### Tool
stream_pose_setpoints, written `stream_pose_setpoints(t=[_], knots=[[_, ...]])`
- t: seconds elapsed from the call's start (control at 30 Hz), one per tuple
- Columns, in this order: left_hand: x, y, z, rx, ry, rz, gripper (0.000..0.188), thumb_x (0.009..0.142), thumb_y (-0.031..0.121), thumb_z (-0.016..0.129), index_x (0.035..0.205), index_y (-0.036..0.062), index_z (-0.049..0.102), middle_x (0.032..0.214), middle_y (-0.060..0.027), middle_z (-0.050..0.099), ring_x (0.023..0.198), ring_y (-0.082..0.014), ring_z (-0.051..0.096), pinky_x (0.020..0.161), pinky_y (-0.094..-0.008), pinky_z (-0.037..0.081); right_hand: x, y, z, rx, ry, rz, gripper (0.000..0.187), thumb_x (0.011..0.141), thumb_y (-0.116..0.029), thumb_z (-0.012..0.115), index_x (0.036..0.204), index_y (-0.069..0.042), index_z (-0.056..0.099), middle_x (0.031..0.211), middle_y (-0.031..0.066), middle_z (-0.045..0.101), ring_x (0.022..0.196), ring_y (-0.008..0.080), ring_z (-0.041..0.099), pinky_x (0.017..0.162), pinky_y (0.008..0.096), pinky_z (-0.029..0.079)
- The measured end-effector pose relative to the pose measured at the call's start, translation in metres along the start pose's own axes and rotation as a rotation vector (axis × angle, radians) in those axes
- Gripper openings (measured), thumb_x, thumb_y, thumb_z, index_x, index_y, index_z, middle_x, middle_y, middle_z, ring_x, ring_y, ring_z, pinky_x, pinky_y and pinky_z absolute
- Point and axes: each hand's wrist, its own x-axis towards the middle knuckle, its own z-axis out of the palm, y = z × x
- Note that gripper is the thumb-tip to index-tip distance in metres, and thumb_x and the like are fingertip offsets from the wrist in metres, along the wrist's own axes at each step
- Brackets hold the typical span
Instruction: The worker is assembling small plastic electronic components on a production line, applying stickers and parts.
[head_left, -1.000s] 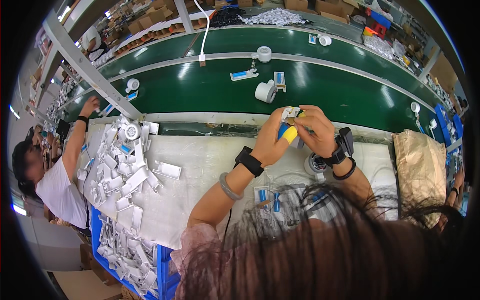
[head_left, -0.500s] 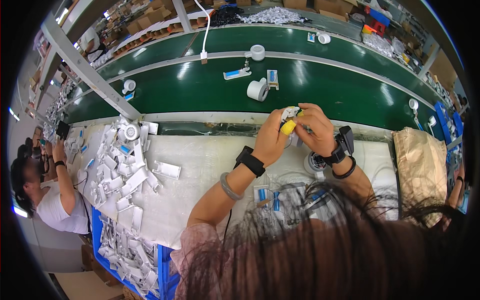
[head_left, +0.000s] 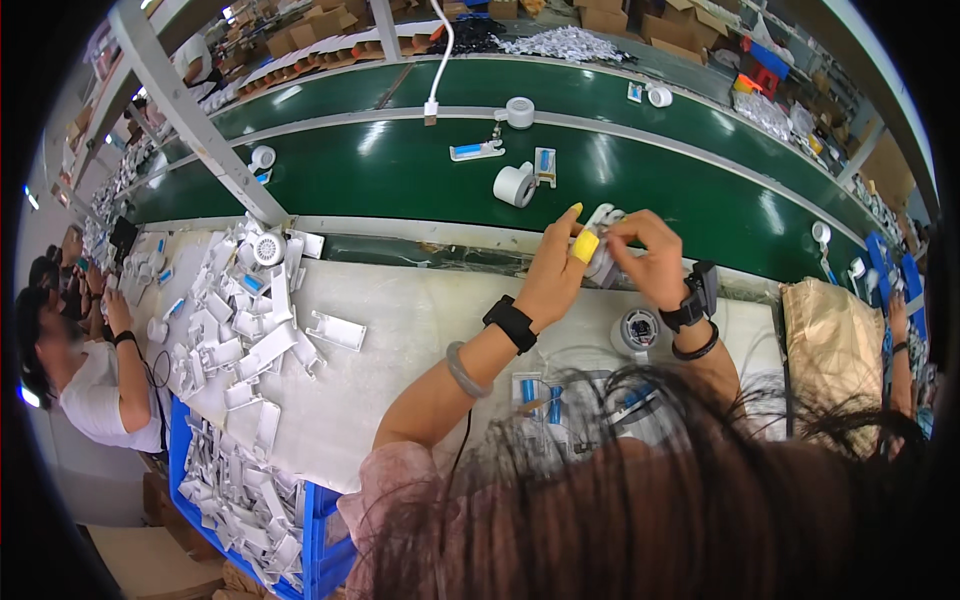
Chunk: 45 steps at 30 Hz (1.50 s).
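Observation:
Above the bench's far edge, my left hand (head_left: 556, 268) is closed on a white plastic part (head_left: 603, 216). Yellow covers are on some of its fingertips. My right hand (head_left: 652, 258) is beside it, fingers bent and pinched against the part's right side; whatever lies under them is hidden. A greyish rounded piece (head_left: 602, 268) shows between the hands, partly covered. Nearer me, below my right wrist, a round white housing (head_left: 637, 332) stands with its dark inside facing up. Parts with blue cylindrical cells (head_left: 554, 404) lie close to me, partly behind hair.
White plastic shells (head_left: 265, 350) are heaped on the bench at left, above a blue crate (head_left: 312, 530) of more shells. The green conveyor (head_left: 400, 170) carries round white heads with cell holders. A cable (head_left: 447, 50) hangs overhead. Brown wrapping (head_left: 835, 340) lies right; a co-worker (head_left: 105, 390) sits left.
My hands have come slightly apart, the right one shifting to the right. More of the white part and the greyish piece now shows. The whole view has shifted slightly.

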Motion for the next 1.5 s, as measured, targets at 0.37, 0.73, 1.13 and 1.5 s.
stream_pose_setpoints(t=[0.37, 0.73, 1.13, 1.5], knots=[[0.012, -0.013, -0.008, -0.021, 0.125, -0.068, 0.048, 0.087, -0.002, 0.050, 0.133, 0.0033, 0.039, 0.128, -0.0119, 0.039, 0.097, -0.0169, 0.055, 0.068, -0.0253, 0.051, 0.057, 0.084, -0.011, -0.571, -0.193, 0.181, 0.031, 0.078, -0.009, 0.068, 0.108, -0.005, 0.058, 0.104, 0.0126, 0.061, 0.077, 0.0283, 0.066, 0.066, 0.0379, 0.052], [0.025, 0.027, -0.027, -0.110, 0.451, 0.239, 0.042, 0.083, -0.005, 0.052, 0.123, 0.0033, 0.045, 0.124, -0.0108, 0.038, 0.099, -0.0170, 0.047, 0.073, -0.0232, 0.043, 0.159, 0.136, 0.239, -0.276, -0.604, -0.030, 0.046, 0.084, -0.028, 0.065, 0.120, 0.001, 0.055, 0.119, 0.0219, 0.058, 0.107, 0.0375, 0.057, 0.092, 0.0421, 0.046], [0.041, 0.043, -0.042, -0.124, 0.485, 0.342, 0.041, 0.078, -0.009, 0.050, 0.118, 0.0019, 0.048, 0.123, -0.0122, 0.040, 0.100, -0.0214, 0.046, 0.079, -0.0262, 0.044, 0.123, 0.140, 0.281, -0.862, -0.762, -0.196, 0.034, 0.076, -0.007, 0.059, 0.109, -0.001, 0.054, 0.096, 0.0199, 0.065, 0.090, 0.0365, 0.064, 0.071, 0.0437, 0.052], [0.047, 0.042, -0.080, 0.054, 0.723, 0.293, 0.034, 0.084, 0.001, 0.052, 0.118, 0.0004, 0.047, 0.121, -0.0146, 0.042, 0.108, -0.0236, 0.045, 0.092, -0.0335, 0.040, 0.151, 0.051, 0.202, 0.297, -0.494, -0.178, 0.024, 0.074, -0.016, 0.071, 0.094, -0.004, 0.064, 0.077, 0.0033, 0.064, 0.066, 0.0142, 0.058, 0.061, 0.0281, 0.046]])
